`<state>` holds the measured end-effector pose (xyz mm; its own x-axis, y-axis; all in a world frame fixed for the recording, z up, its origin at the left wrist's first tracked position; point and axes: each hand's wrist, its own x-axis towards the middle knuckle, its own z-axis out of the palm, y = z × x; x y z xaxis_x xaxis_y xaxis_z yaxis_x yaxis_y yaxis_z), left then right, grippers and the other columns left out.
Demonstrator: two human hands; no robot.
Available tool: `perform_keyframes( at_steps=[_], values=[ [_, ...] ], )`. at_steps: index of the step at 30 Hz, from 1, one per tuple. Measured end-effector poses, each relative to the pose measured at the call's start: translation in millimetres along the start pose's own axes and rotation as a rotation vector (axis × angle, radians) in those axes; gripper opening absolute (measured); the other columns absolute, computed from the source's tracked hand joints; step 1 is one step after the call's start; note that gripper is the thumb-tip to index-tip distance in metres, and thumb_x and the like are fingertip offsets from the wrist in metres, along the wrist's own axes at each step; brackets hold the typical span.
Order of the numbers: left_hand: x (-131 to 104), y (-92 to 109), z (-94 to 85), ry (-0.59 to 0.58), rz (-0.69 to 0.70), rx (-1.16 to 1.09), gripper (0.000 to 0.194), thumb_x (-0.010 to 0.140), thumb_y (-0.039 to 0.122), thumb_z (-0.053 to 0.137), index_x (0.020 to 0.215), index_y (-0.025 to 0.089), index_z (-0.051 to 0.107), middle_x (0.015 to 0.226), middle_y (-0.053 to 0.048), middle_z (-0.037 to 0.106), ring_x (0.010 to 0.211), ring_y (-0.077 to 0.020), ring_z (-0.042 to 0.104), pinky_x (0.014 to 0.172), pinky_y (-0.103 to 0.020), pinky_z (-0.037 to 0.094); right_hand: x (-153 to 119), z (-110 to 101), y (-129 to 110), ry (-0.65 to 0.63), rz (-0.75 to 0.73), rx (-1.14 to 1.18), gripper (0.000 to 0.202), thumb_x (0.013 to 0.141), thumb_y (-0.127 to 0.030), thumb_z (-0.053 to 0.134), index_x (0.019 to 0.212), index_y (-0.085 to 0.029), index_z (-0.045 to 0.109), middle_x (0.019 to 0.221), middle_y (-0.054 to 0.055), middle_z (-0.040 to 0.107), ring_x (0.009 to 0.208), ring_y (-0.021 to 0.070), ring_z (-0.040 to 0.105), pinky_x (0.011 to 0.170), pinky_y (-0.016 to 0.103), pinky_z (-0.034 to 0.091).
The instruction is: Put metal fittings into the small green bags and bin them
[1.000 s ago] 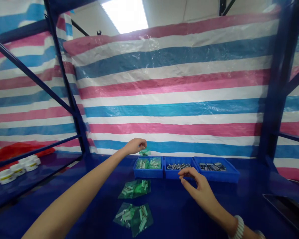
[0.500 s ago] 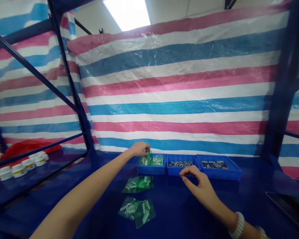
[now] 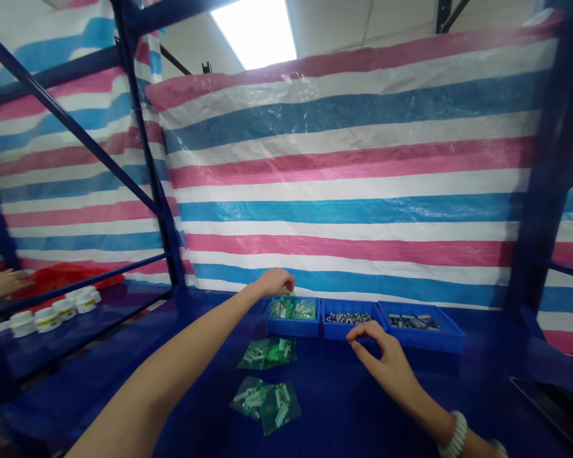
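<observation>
My left hand [image 3: 275, 281] reaches to the back left corner of a blue tray [image 3: 291, 327] filled with green bags of small parts. Its fingers are closed on a green bag [image 3: 290, 296] just above the pile. My right hand [image 3: 384, 356] hovers over the blue table in front of the middle blue tray [image 3: 346, 331], which holds small metal pieces. Its fingers are loosely curled and apart, and I see nothing in them. A third blue tray [image 3: 423, 340] with darker metal parts stands at the right.
Two clusters of filled green bags [image 3: 267, 353] [image 3: 266, 401] lie on the table between my arms. White jars [image 3: 52, 312] and a red bag [image 3: 62, 277] sit on the left shelf, where another person's hand [image 3: 0, 285] shows. A striped tarp hangs behind; blue rack posts stand on both sides.
My left hand has lowered the green bag from above the left tray down onto the pile in it. The right hand has barely moved. The view has shifted slightly.
</observation>
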<state>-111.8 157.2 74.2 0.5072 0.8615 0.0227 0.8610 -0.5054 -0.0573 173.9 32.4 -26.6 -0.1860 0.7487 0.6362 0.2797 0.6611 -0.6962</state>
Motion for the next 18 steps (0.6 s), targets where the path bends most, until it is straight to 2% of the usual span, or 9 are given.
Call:
perform_keyframes(
  at_steps=[6,9,11,14,18],
  values=[
    [5.5,6.9,5.6,0.019,0.009,-0.042,0.024,0.091,0.031,0.057,0.11,0.015,0.06,0.11,-0.007,0.064,0.092,-0.0199,0.064,0.08,-0.04,0.054,-1.1,2.0,1.4,-0.004,-0.019,0.005,0.009,0.082,-0.021,0.054,0.082,-0.02,0.063,0.084,0.005,0.063,0.084,0.0228,0.06,0.079,0.039,0.046],
    [-3.9,10.7,2.7,0.089,-0.005,-0.078,0.025,0.091,0.032,0.058,0.109,0.015,0.061,0.108,-0.007,0.064,0.092,-0.02,0.064,0.081,-0.041,0.054,-3.6,4.9,3.0,-0.035,-0.044,-0.003,0.01,0.082,-0.019,0.053,0.082,-0.02,0.063,0.084,0.005,0.063,0.084,0.0226,0.059,0.079,0.039,0.046],
    [-21.1,15.2,-0.2,0.184,-0.032,-0.115,0.026,0.091,0.032,0.057,0.111,0.015,0.06,0.11,-0.008,0.064,0.097,-0.0214,0.062,0.085,-0.042,0.051,-4.7,6.4,3.0,-0.093,-0.077,-0.017,0.011,0.081,-0.016,0.052,0.084,-0.02,0.063,0.084,0.005,0.063,0.085,0.0226,0.059,0.079,0.039,0.046],
    [-64.6,25.0,1.7,0.323,-0.087,-0.188,0.026,0.094,0.029,0.048,0.115,0.016,0.058,0.111,-0.009,0.065,0.103,-0.0228,0.06,0.09,-0.038,0.047,-3.6,10.9,-2.8,-0.188,-0.121,-0.037,0.015,0.08,-0.013,0.052,0.088,-0.019,0.063,0.087,0.006,0.063,0.088,0.0226,0.058,0.082,0.04,0.046],
    [-129.3,33.7,23.9,0.258,-0.101,-0.303,0.015,0.086,0.027,0.054,0.091,0.018,0.065,0.082,-0.003,0.07,0.079,-0.0192,0.065,0.074,-0.028,0.049,3.1,35.4,-27.5,-0.344,-0.169,-0.077,0.024,0.081,-0.011,0.051,0.1,-0.018,0.064,0.097,0.008,0.064,0.095,0.022,0.057,0.087,0.039,0.047]
  ],
)
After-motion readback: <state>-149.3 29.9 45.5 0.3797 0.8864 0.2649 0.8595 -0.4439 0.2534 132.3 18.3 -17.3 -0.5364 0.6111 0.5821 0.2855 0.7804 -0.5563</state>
